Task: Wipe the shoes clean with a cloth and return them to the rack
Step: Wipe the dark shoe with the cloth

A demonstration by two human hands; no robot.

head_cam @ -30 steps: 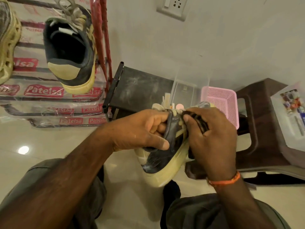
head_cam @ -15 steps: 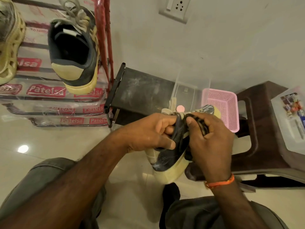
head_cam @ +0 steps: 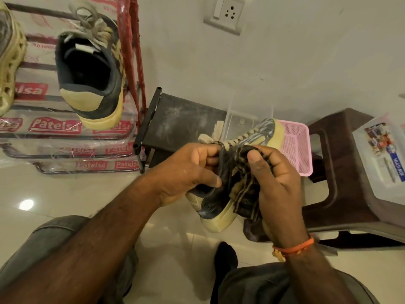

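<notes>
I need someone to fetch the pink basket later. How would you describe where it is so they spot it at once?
Find the wall socket; below it, on the floor, a brown stool stands at the right. The basket sits against the stool's left side, behind the shoe being wiped. It is the only pink mesh thing there; its neighbours are dark or clear.

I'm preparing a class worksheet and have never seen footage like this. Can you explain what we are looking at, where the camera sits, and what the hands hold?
There is no machine here: a person wears one camera on the head, looking down at their own arms. The left hand grips a black-and-cream sneaker by its collar. The right hand presses a dark striped cloth against its side. The matching sneaker sits on the shoe rack. A pink basket and brown stool stand nearby.
</notes>
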